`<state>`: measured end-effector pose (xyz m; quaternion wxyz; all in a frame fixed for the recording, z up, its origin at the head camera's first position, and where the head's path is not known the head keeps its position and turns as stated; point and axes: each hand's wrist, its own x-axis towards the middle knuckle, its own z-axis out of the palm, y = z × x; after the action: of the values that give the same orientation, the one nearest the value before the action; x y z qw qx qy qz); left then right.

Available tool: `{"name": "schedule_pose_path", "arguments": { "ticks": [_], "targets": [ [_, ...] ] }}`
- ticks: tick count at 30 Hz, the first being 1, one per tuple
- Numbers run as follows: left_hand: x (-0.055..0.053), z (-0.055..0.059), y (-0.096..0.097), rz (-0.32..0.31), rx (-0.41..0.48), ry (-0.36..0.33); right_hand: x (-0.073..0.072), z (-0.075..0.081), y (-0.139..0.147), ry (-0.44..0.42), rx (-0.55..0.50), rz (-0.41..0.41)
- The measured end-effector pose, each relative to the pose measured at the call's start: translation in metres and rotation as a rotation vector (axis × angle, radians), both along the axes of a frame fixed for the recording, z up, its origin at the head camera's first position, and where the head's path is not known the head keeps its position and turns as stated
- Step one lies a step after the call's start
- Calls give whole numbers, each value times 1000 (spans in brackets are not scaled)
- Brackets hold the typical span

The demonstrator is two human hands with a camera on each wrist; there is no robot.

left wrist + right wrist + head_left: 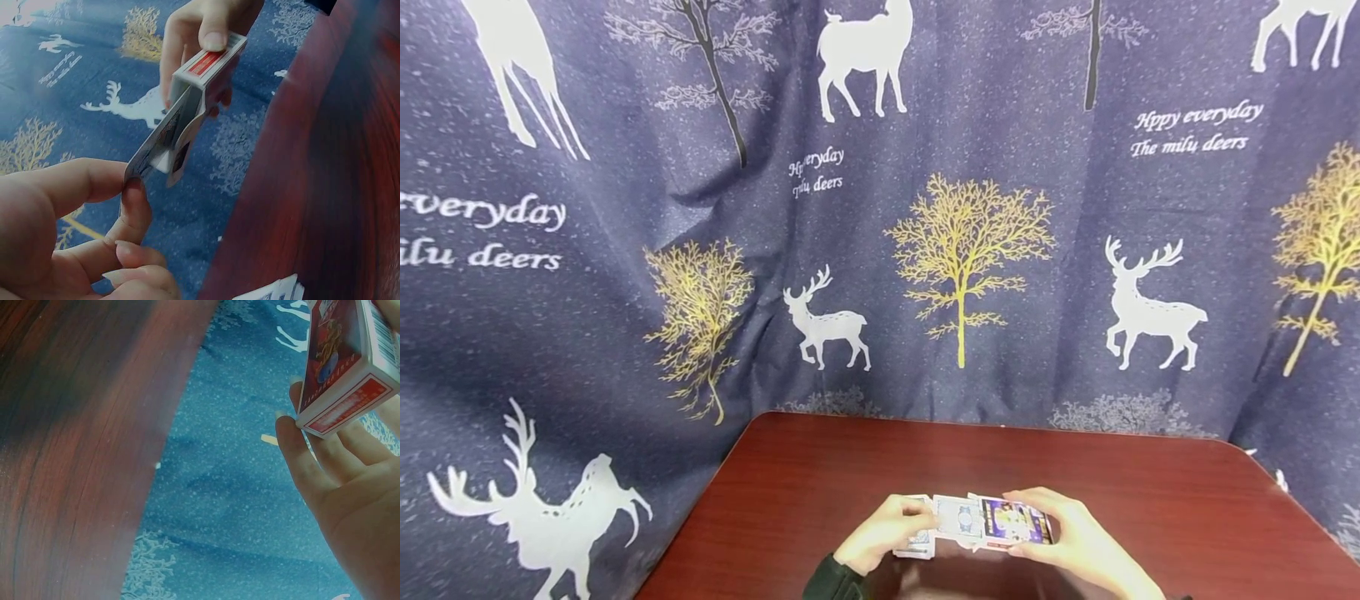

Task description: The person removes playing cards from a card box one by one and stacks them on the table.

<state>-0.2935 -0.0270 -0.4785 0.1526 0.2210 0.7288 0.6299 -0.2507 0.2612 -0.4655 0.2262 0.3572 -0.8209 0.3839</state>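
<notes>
My left hand (883, 531) pinches a playing card (957, 518) with a blue-patterned back between thumb and fingers. The card's far end reaches into the mouth of a card box (1006, 522), as the left wrist view shows, where a flap of the box (182, 150) hangs open. From the other end, my right hand (1071, 533) grips the box between thumb and fingers. In the right wrist view the box (350, 369) has a red printed face and white edges. A loose pile of cards (917, 547) lies on the table below my left hand, partly hidden by it.
The reddish-brown wooden table (865, 458) extends around both hands. Behind it and to the left hangs a dark blue cloth (1000, 400) printed with white deer and yellow trees, close to the table's far edge.
</notes>
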Motion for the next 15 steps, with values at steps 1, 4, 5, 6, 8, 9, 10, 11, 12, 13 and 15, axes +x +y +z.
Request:
{"name": "schedule_pose_path", "arguments": {
  "ticks": [1,4,5,6,8,9,10,11,12,13,15],
  "targets": [
    [-1,0,-2,4,5,-11,0,1,0,-4,4,-1],
    [-3,0,-6,14,24,-48,1,1,0,1,6,3],
    [-3,0,-8,21,31,-65,1,1,0,0,7,0],
    [-4,0,-9,28,36,-74,1,1,0,-1,5,-1],
    [-6,1,-12,53,34,-76,1,0,1,-1,-1,-1],
    [-7,1,-13,61,32,-76,1,0,1,-2,-2,-3],
    [-9,1,-14,69,36,-77,1,0,1,-4,-4,-3],
    [-10,1,-16,77,41,-78,1,0,1,-1,-3,-7],
    [-12,1,-17,78,49,-80,1,0,1,5,-2,-9],
    [-13,1,-18,79,62,-85,0,1,1,14,2,-15],
    [-16,1,-21,88,90,-94,-1,1,2,23,7,-16]
  ]
}}
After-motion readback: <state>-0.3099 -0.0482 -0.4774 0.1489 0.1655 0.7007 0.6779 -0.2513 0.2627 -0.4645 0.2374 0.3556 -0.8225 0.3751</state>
